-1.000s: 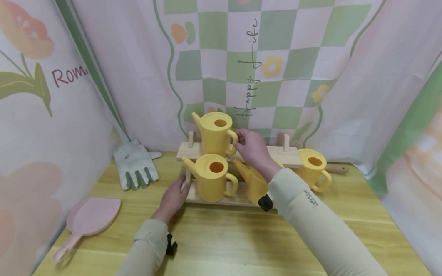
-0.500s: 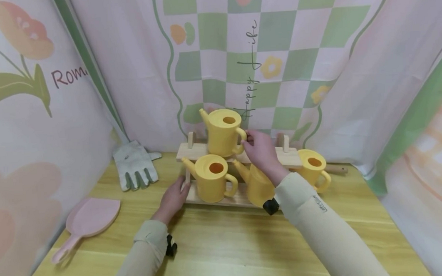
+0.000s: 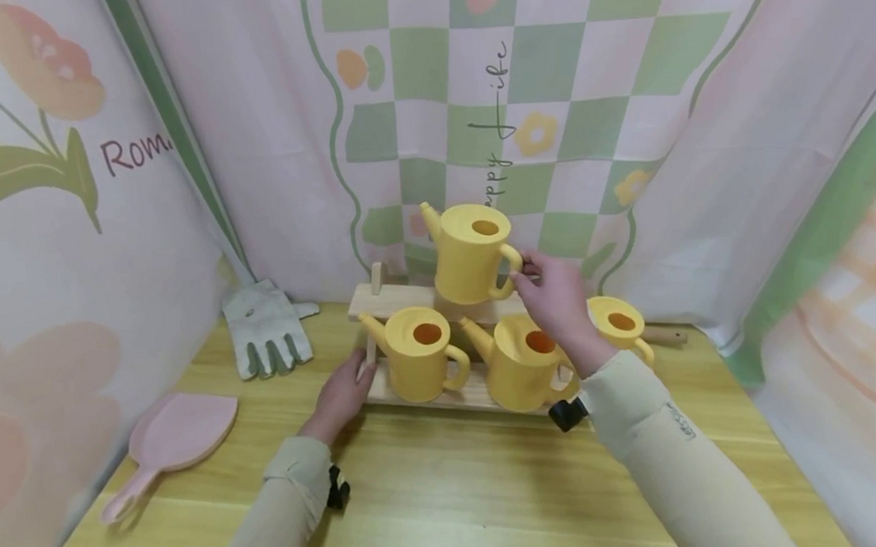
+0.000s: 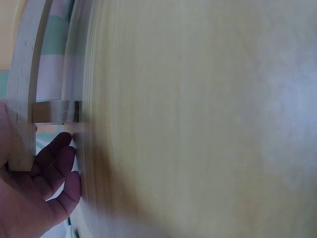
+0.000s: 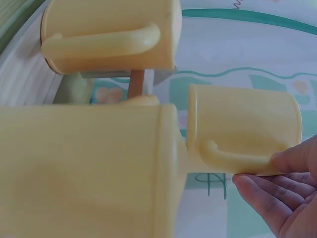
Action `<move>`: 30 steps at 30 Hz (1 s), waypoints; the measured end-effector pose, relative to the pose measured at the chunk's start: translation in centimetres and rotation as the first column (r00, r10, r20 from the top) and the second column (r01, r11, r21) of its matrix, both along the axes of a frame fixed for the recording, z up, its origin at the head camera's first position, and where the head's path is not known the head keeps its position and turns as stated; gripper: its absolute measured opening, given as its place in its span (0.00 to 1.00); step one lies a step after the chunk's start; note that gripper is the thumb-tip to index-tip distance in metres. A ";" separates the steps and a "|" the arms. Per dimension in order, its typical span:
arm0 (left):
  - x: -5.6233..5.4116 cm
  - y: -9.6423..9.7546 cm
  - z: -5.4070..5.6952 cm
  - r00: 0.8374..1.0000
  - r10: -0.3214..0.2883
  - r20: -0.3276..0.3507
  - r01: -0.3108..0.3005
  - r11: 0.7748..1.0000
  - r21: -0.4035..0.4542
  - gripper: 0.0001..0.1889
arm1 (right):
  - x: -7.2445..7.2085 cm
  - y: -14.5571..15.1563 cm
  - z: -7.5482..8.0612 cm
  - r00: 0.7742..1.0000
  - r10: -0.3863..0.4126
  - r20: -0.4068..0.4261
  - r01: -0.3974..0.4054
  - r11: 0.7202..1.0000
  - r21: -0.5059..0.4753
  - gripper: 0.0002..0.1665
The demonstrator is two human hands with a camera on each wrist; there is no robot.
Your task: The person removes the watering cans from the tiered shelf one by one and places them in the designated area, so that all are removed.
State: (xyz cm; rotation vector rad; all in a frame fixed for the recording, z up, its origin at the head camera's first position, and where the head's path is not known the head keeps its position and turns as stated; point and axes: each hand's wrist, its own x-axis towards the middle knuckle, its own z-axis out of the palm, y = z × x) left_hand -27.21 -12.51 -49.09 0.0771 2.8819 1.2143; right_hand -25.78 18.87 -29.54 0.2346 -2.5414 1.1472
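Observation:
In the head view my right hand (image 3: 558, 296) pinches the handle of a yellow watering can (image 3: 467, 255) at the upper board of a wooden rack (image 3: 402, 298). The can is upright, its spout pointing left; whether its base touches the board I cannot tell. In the right wrist view thumb and fingers meet at the handle of this can (image 5: 245, 116). Two more yellow cans, a left one (image 3: 416, 365) and a right one (image 3: 514, 377), stand on the lower board. My left hand (image 3: 340, 394) grips the rack's left end, its fingers bent beneath the board in the left wrist view.
Another yellow watering can (image 3: 617, 318) stands at the rack's right end, partly behind my right arm. A wooden handle (image 3: 666, 335) sticks out beside it. To the left lie a white-and-green work glove (image 3: 265, 324) and a pink dustpan (image 3: 182, 431). Printed curtains (image 3: 268, 150) enclose the table.
My right hand has moved the upper watering can to the right and slightly up in the head view, uncovering the right can on the lower board. My left hand has stayed in place.

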 end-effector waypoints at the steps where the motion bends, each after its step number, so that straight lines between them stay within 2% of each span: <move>1: 0.0 0.0 0.0 1.000 -0.002 -0.001 0.002 1.000 0.000 0.29 | 0.2 0.3 0.1 1.000 0.002 0.007 -0.002 1.000 -0.012 0.18; 8: 0.1 0.0 0.0 1.000 -0.018 -0.016 0.018 1.000 -0.013 0.29 | 0.9 2.2 0.7 0.999 -0.007 0.034 0.009 0.998 -0.062 0.20; 18: 0.4 0.1 0.3 1.000 -0.014 -0.009 0.014 1.000 -0.010 0.29 | 2.0 4.7 0.8 1.000 -0.025 -0.009 0.024 0.995 -0.093 0.22; 30: 0.3 0.0 0.3 1.000 -0.023 -0.013 0.023 1.000 -0.010 0.28 | 3.3 8.0 0.7 0.993 -0.109 -0.052 0.109 0.994 -0.010 0.22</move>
